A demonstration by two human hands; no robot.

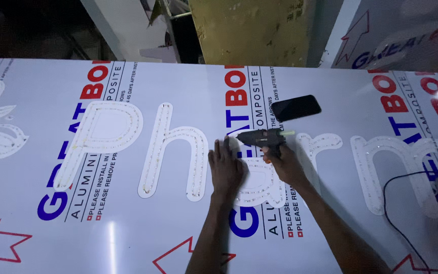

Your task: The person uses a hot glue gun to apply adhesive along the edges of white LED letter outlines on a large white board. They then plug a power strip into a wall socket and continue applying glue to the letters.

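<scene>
The left hand [225, 167] extends from the bottom edge on a straight forearm and lies flat, palm down, fingers together and holding nothing, pressing on a white cut-out letter [259, 182] that rests on the white film-covered composite panel [128, 223]. Just beside it, the right hand [284, 163] reaches in diagonally from the lower right with fingers clamped around the grip of a black hot-glue gun [262, 137], held level above the letter's upper edge with the barrel pointing left. Farther away, a black smartphone [296, 107] lies face up on the panel, apart from both hands.
</scene>
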